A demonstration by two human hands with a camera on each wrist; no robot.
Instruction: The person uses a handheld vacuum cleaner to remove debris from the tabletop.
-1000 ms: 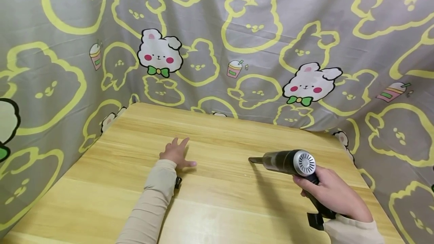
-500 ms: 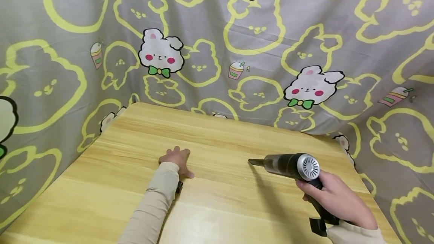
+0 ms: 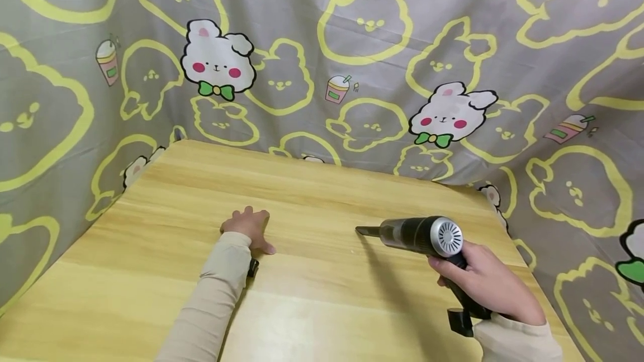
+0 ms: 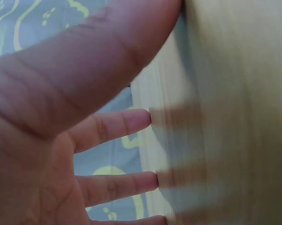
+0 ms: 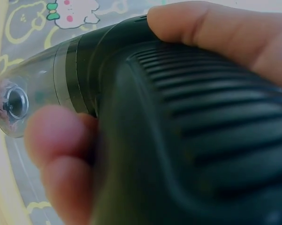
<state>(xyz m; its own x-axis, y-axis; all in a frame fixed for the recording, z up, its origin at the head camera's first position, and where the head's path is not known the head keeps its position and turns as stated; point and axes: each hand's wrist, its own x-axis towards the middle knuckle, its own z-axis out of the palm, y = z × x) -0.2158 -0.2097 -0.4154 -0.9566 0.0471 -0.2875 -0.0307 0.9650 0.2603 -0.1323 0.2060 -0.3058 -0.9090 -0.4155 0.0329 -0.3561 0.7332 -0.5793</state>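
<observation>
My right hand (image 3: 495, 281) grips the black handle of a handheld vacuum cleaner (image 3: 415, 234), fingers wrapped round it. The narrow dark nozzle (image 3: 368, 231) points left and down, its tip close over the wooden table (image 3: 302, 295). In the right wrist view, small pinkish bits show inside the clear dust cup (image 5: 40, 91). A tiny pale speck (image 3: 353, 251) lies on the wood near the nozzle tip. Left of the nozzle, my left hand (image 3: 249, 229) holds nothing. Its fingers (image 4: 119, 186) are spread, with the fingertips right at the table surface in the left wrist view.
Grey fabric (image 3: 297, 32) printed with yellow outlines and white rabbits hangs behind the table and along both sides. Black wrist mounts (image 3: 460, 322) sit at both cuffs. The vacuum casts a long shadow on the wood.
My left hand has lowered its fingers to the table and drawn back slightly. The vacuum stays in my right hand with little movement. The head view has shifted a little.
</observation>
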